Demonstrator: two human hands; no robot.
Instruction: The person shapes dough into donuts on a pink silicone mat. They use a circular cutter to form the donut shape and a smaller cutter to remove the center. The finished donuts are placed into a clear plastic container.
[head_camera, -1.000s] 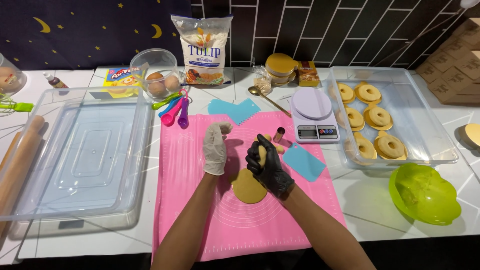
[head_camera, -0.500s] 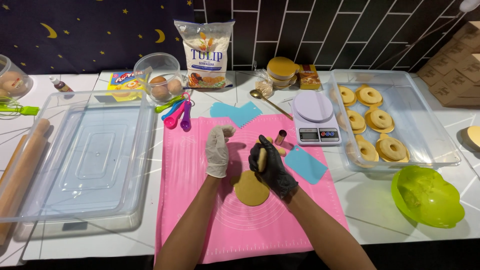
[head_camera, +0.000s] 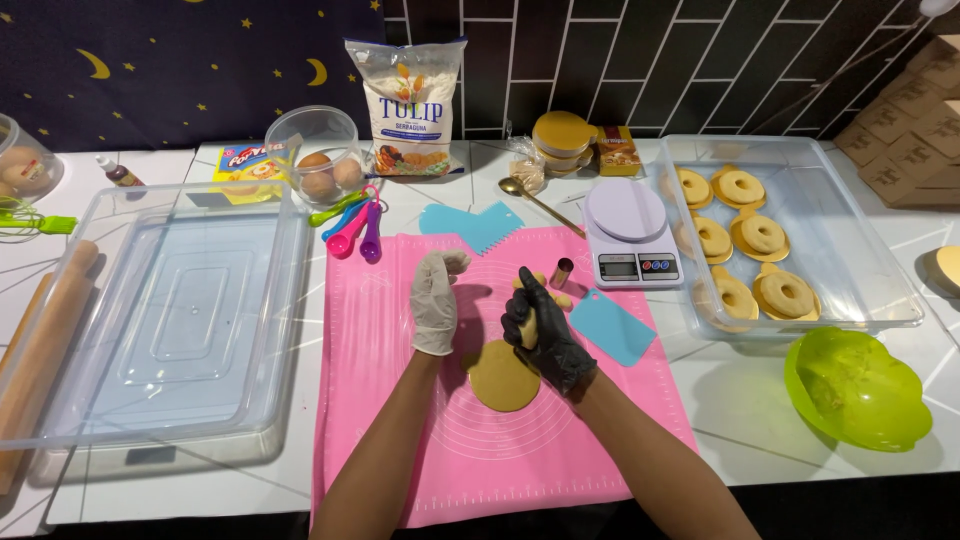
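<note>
Two gloved hands work above the pink mat (head_camera: 400, 440): the right hand (head_camera: 540, 330) grips a dough piece (head_camera: 528, 325) best squeezed evenly, just above the flat dough disc (head_camera: 503, 376), while the left hand (head_camera: 435, 300) hovers loosely curled, empty.

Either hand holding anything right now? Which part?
The right hand in a black glove closes its grip around the middle of a tan dough lump. The left hand in a white glove looks empty, resting over the pink silicone mat.
</note>
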